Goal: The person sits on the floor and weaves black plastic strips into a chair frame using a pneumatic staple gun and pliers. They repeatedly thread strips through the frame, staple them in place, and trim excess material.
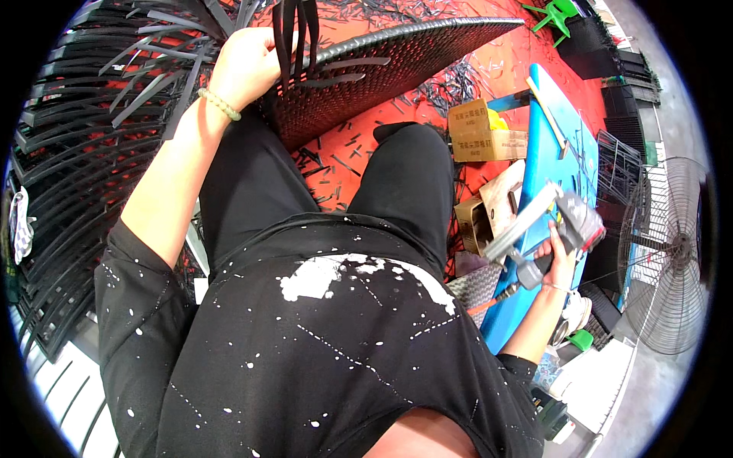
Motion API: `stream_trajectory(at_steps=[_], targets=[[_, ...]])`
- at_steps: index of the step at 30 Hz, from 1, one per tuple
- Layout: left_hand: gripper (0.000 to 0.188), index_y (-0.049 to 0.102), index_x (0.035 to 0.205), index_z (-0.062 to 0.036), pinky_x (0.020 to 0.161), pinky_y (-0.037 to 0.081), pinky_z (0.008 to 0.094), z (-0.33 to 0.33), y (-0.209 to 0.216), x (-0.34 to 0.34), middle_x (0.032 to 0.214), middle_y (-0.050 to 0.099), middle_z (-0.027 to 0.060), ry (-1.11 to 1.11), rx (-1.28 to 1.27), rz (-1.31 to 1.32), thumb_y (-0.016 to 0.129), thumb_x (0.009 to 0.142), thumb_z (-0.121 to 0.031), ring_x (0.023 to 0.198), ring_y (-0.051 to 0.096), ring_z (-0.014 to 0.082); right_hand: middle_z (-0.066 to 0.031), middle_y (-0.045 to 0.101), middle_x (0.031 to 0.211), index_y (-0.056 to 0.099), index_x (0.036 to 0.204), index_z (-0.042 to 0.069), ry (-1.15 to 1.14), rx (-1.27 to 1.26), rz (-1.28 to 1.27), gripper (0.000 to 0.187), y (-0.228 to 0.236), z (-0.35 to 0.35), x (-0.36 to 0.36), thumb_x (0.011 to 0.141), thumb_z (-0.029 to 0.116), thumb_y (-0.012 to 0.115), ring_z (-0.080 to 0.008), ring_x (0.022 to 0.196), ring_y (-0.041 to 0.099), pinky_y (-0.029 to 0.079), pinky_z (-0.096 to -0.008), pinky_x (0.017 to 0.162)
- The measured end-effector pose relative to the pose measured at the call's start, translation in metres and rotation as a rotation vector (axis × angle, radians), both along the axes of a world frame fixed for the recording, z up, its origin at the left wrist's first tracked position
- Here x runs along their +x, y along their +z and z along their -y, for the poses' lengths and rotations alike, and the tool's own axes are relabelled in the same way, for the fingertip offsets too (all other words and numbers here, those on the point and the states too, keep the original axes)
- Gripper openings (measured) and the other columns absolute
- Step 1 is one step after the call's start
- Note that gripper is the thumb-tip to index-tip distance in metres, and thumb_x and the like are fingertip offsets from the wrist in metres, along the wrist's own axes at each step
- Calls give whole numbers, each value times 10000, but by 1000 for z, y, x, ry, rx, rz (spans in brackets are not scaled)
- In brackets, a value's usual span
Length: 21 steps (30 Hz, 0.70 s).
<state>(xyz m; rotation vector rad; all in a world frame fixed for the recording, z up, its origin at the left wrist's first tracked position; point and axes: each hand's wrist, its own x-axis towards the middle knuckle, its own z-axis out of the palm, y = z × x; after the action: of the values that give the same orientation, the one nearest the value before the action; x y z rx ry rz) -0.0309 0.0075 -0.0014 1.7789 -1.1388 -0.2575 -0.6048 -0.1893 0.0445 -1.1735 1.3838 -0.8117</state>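
Observation:
My left hand (246,70), with a beaded bracelet at the wrist, is closed at the near-left edge of a black woven panel (382,72). Its fingers are wrapped round flat black strips (295,38) that stand up from that edge, and the fingertips are partly hidden behind them. Two loose strip ends lie across the panel's face. Out to the right, over the blue table (546,114), my right hand (561,263) is closed round the handle of a grey and black staple gun (527,225). An air hose fitting shows at the handle's lower end.
Cardboard boxes (489,145) stand left of the blue table. Black strip scraps litter the red floor (340,179). Curved black strips (84,183) fill the left side. A large wire fan (676,252) stands at the right, and a green stool (556,17) at the far right.

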Motion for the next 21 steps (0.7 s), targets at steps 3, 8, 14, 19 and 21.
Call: stream_trajectory(at_steps=[3,8,14,19,21], targets=[[263,742,841,-22,590,505,318,-1,2,-2,659,691,94,-37,-27,62,672,896,-269,597,656,148,-35,613,743,646,1205,2,300,-344,-185,356,10,-20,84,894,134,758,-151,650,594,502,-318,614],[211,759,861,-54,594,520,320,-2,3,-4,679,709,89,-48,-9,76,681,888,-249,610,685,184,-85,726,966,662,1175,-11,817,-1176,-324,371,1,-40,211,817,55,737,-234,865,702,553,-345,805],[313,725,818,-20,546,473,298,-1,7,-5,638,649,30,-110,-38,428,640,989,-267,582,588,85,-139,733,983,649,1181,-35,1028,-943,32,381,-19,-56,299,828,99,701,-240,849,717,565,-321,779],[212,736,797,-39,571,488,298,0,9,-10,639,667,62,-140,-187,66,671,918,-201,579,629,142,-146,725,940,624,1225,49,977,-1300,-23,592,-36,-63,308,691,194,835,-324,775,707,552,-396,693],[163,749,780,-47,559,493,295,-2,10,-10,602,654,79,-61,-17,20,630,869,-111,544,640,156,-136,722,904,622,1219,54,980,-1291,-61,584,-42,-65,306,690,192,829,-316,756,704,548,-399,679]])
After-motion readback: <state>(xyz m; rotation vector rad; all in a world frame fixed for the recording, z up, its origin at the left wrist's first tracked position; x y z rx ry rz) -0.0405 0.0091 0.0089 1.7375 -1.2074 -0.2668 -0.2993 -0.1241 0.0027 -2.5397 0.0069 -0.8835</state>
